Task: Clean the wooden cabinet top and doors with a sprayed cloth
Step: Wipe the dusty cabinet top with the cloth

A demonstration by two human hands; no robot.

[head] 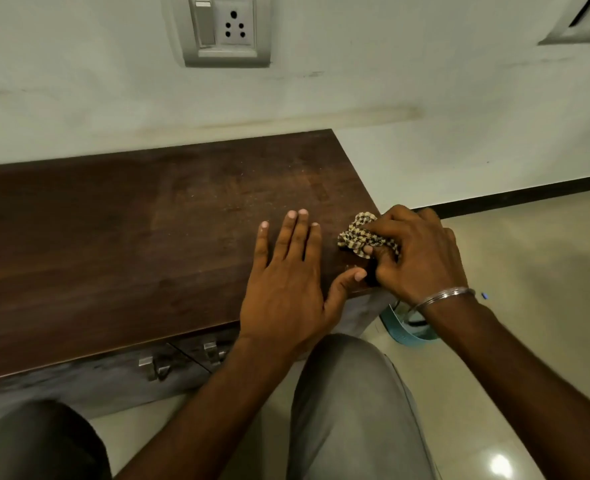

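The dark wooden cabinet top [120, 244] runs from the left edge to the middle right. My left hand [286, 282] lies flat on it with fingers straight, near the front right corner. My right hand [418, 251] grips a bunched checked cloth [359, 235] and holds it against the top at the right edge. A metal bangle sits on the right wrist. Below the front edge the cabinet doors [106, 379] show two metal handles [155, 367].
A white wall with a switch and socket plate [227, 29] rises behind the cabinet. A teal object [404, 332] stands on the tiled floor [529, 271] right of the cabinet, mostly hidden by my right arm. My knees fill the bottom of the view.
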